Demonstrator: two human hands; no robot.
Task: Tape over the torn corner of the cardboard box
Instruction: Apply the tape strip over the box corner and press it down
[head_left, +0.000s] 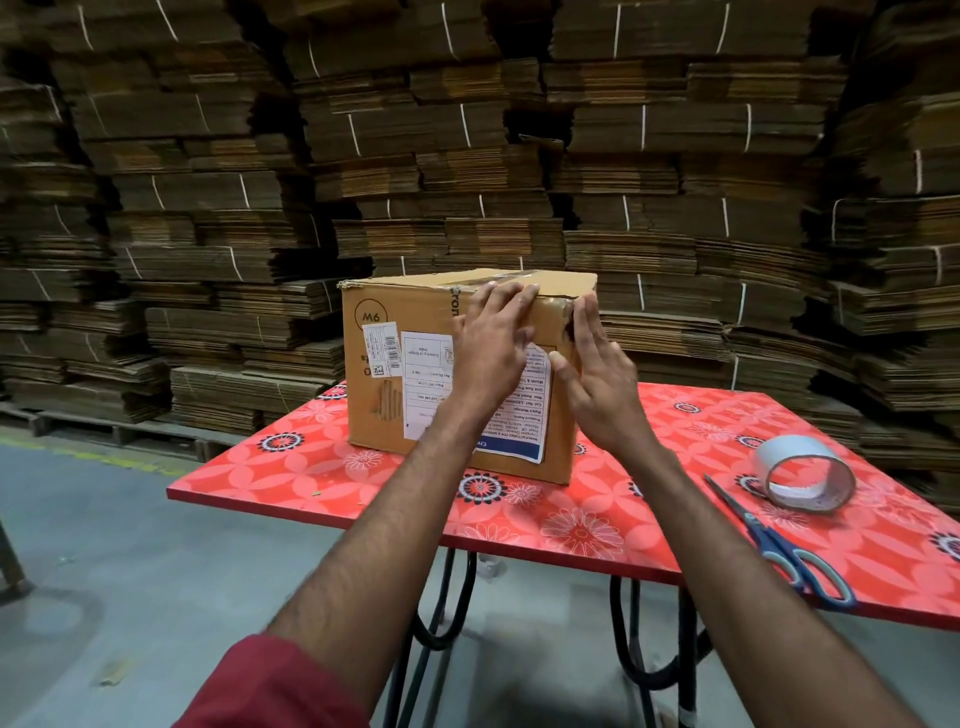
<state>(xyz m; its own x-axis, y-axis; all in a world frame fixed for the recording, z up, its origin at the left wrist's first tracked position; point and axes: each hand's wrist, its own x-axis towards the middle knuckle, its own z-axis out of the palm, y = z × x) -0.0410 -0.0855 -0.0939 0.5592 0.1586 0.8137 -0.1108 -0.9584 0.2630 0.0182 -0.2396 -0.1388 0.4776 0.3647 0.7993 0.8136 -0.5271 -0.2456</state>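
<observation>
A brown cardboard box (384, 312) with white labels stands on a red flowered table (322, 473). Its near upper right corner (567, 317) is torn and dented. My left hand (491, 343) lies flat on the box's front face, fingers spread up to the top edge just left of the tear. My right hand (597, 384) is open against the box's right edge, fingers pointing up beside the torn corner, thumb on the front face. Neither hand holds anything. A roll of tape (802, 475) lies on its side at the table's right, apart from both hands.
Blue-handled scissors (779, 543) lie near the table's front right edge, next to the tape roll. Tall stacks of flattened cardboard (467, 156) fill the whole background. The table stands on black curved legs (447, 597) over a grey concrete floor.
</observation>
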